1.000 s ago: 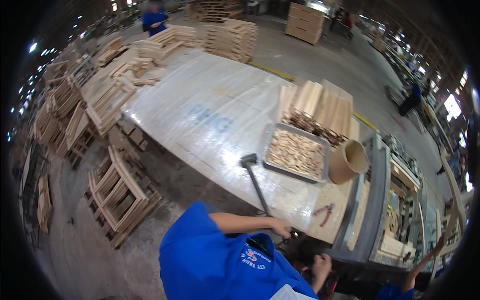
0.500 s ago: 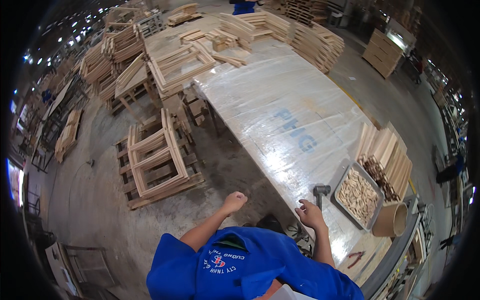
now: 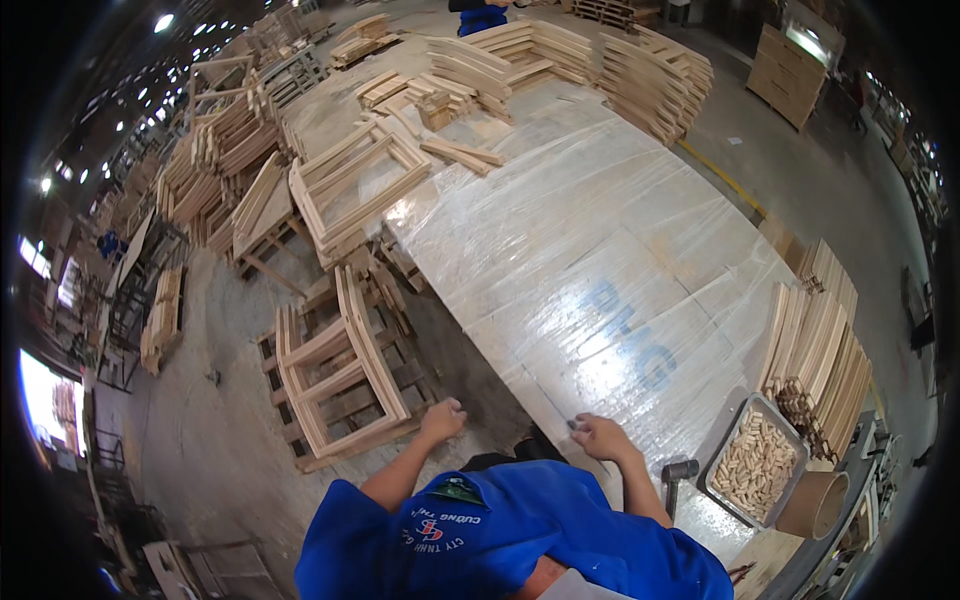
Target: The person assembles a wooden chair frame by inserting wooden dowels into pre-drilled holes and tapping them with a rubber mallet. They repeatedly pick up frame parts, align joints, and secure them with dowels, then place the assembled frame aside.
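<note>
My left hand (image 3: 444, 419) hangs beside the near left edge of the table, next to the wooden frames (image 3: 345, 375) stacked on a pallet. Its fingers are curled in, and nothing shows in them. Over the near end of the plastic-covered table (image 3: 540, 250) is my right hand (image 3: 602, 438), its fingers loosely bent and a little apart. A small dark spot shows at its fingertips; I cannot make out what it is. Just right of that hand lies a mallet (image 3: 677, 471) with a dark head. Beyond it, a grey tray (image 3: 708, 478) holds many small wooden dowels (image 3: 757, 460).
Bundled wooden slats (image 3: 825, 350) lie behind the tray, and a brown round container (image 3: 815, 505) stands beside it. Frame parts (image 3: 655, 85) are piled at the table's far end. A larger frame (image 3: 365, 185) rests at the far left. Another person (image 3: 482, 18) stands at the back.
The view has shifted, so the table, tray and mallet sit lower and farther right. My right hand has moved left from beside the mallet, and its fingers have drawn closer together.
</note>
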A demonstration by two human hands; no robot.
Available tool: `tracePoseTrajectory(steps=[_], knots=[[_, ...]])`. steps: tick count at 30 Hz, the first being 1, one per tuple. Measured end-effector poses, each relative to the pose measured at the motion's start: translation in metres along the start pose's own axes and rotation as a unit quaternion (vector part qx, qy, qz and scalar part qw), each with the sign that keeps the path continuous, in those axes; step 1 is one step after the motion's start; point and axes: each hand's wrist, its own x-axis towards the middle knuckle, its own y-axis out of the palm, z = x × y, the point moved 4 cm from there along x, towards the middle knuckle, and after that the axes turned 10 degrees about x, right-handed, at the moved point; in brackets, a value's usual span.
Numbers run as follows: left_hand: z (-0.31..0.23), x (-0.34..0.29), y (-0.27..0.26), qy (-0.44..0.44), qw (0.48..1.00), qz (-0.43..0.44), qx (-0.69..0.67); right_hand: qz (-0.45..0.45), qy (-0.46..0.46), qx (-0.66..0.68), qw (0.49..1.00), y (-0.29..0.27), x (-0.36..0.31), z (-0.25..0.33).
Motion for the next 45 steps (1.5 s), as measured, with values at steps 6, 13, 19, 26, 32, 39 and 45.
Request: tracePoseTrajectory(steps=[6,13,19,26,32,39,45], knots=[[-0.016,0.180,-0.126,0.116,0.972,-0.105,0.175,-0.190,0.071,0.053,0.978,-0.100,0.043,0.014],[-0.092,0.437,-0.268,0.151,0.869,-0.262,0.393,-0.328,0.222,0.026,0.918,-0.118,0.022,-0.005],[-0.185,0.618,-0.324,0.290,0.820,-0.236,0.433,-0.310,0.401,0.070,0.859,-0.049,0.026,0.035],[-0.247,0.698,-0.322,0.620,0.685,-0.072,0.375,-0.285,0.428,0.206,0.833,-0.003,0.081,0.078],[-0.304,0.618,-0.263,0.638,0.694,-0.030,0.332,-0.313,0.403,0.185,0.840,-0.020,0.103,0.081],[-0.406,0.381,-0.088,0.784,0.595,0.095,0.149,-0.384,0.327,0.224,0.834,-0.038,0.054,0.046],[-0.438,0.206,0.054,0.786,0.558,0.150,0.219,-0.613,0.335,0.162,0.697,-0.073,-0.108,-0.063]])
